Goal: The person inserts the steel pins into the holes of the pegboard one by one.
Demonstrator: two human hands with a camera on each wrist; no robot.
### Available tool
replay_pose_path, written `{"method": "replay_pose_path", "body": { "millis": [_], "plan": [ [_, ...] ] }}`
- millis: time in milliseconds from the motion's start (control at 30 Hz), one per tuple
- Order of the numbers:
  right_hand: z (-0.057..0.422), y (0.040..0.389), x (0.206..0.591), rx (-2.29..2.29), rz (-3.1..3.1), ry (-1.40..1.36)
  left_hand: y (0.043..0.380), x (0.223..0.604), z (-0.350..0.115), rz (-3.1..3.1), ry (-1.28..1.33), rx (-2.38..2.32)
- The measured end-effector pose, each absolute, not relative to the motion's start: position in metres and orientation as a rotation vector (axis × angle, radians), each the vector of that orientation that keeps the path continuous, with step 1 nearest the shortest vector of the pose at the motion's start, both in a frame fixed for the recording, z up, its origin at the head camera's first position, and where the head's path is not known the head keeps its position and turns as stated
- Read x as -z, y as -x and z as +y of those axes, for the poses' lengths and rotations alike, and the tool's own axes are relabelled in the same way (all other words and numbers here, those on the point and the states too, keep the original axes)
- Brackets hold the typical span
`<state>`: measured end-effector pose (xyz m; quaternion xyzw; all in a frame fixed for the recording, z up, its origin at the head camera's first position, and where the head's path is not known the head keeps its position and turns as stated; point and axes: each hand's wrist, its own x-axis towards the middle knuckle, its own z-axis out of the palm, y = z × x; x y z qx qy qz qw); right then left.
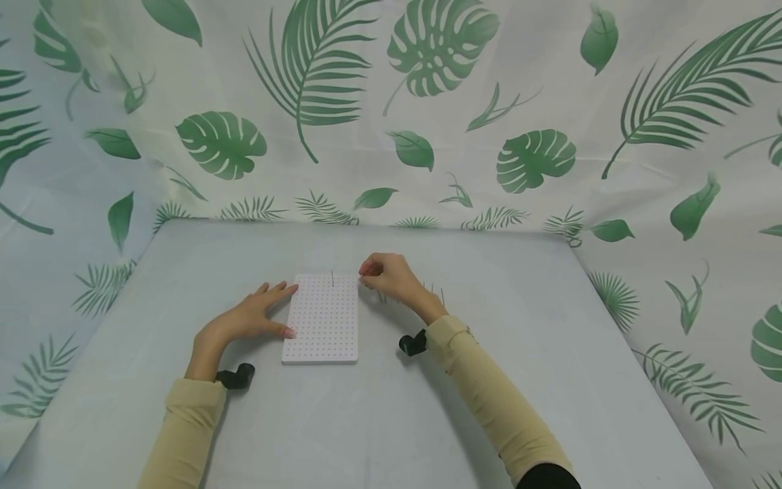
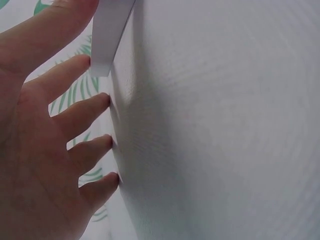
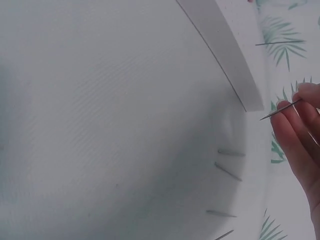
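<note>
A white board [image 1: 322,322] with a grid of small holes lies on the table. One thin metal needle [image 1: 332,279] stands upright in it near the far edge. My left hand [image 1: 247,318] is spread along the board's left side, with thumb and index finger touching its edge; the other fingertips [image 2: 102,142] rest on the tabletop. Just past the far right corner, my right hand [image 1: 394,278] pinches a needle [image 3: 280,109] between thumb and fingers, its pointed end sticking out. That needle is too small to make out in the head view.
Several more needles [image 3: 221,213] are on the table to the right of the board, partly behind my right wrist in the head view. A black wrist device [image 1: 237,377] sits by each wrist. Leaf-printed cloth [image 1: 342,170] hangs behind the pale table [image 1: 305,421].
</note>
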<state>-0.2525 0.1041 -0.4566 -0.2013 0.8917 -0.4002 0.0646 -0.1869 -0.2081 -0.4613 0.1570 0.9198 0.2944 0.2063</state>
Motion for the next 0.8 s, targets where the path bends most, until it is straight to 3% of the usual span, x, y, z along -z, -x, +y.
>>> {"method": "replay_pose_path", "body": {
  "millis": [800],
  "plan": [
    [0.082, 0.252, 0.451, 1.290, 2.674, 0.630, 0.186, 0.460, -0.210, 2.558, -0.439, -0.832]
  ]
}}
